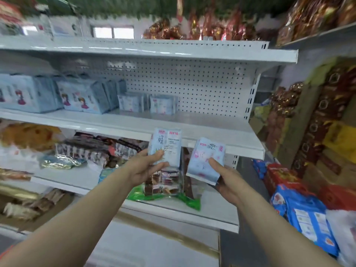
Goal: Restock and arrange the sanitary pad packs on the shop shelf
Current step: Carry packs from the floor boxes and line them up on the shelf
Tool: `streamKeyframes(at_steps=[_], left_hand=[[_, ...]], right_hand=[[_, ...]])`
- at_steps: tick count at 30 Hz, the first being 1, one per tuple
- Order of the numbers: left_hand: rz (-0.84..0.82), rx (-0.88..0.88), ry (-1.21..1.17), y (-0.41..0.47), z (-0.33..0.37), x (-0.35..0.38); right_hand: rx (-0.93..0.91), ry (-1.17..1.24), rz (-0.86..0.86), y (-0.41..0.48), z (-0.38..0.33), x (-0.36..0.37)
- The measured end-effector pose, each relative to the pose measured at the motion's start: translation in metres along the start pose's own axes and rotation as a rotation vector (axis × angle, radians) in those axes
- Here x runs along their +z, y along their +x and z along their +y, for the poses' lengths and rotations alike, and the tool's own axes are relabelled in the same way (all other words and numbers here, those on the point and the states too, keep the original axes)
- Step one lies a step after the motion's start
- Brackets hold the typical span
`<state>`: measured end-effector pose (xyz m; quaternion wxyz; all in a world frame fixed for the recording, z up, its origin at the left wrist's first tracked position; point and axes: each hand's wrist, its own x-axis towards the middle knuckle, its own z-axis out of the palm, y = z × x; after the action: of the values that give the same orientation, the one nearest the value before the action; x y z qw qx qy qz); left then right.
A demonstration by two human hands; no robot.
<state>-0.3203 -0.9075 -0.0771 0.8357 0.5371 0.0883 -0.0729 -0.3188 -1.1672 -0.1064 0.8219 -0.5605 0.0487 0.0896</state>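
My left hand point(146, 167) grips a light blue sanitary pad pack point(165, 144) upright, thumb across its lower front. My right hand point(224, 180) holds a second pale blue pack point(207, 158) with pink print, tilted a little to the right. Both packs hang in front of the edge of the white middle shelf point(202, 130). On that shelf, against the pegboard, stand two small pad packs point(162, 104) and, further left, rows of larger blue packs point(82, 97) with cartoon figures. The right half of the shelf is bare.
The shelf below carries snack bags, with a green-edged bag point(165, 189) right under my hands. Blue packs point(306, 216) and red boxes point(283, 176) are piled at the right. Gold-wrapped goods point(192, 29) sit on the top shelf.
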Motion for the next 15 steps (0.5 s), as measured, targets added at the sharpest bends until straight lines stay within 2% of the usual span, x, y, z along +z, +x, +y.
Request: streamKeyframes(at_steps=[11,15], left_hand=[[-0.065,0.079,-0.127,0.061,0.101,-0.041],[0.016,0.136,0.06,0.091,0.141,-0.078]], right_hand=[[-0.14,-0.107,0.002,0.047,-0.057,0.098],[-0.171,-0.104,0.032,0.076,-0.062,0.146]])
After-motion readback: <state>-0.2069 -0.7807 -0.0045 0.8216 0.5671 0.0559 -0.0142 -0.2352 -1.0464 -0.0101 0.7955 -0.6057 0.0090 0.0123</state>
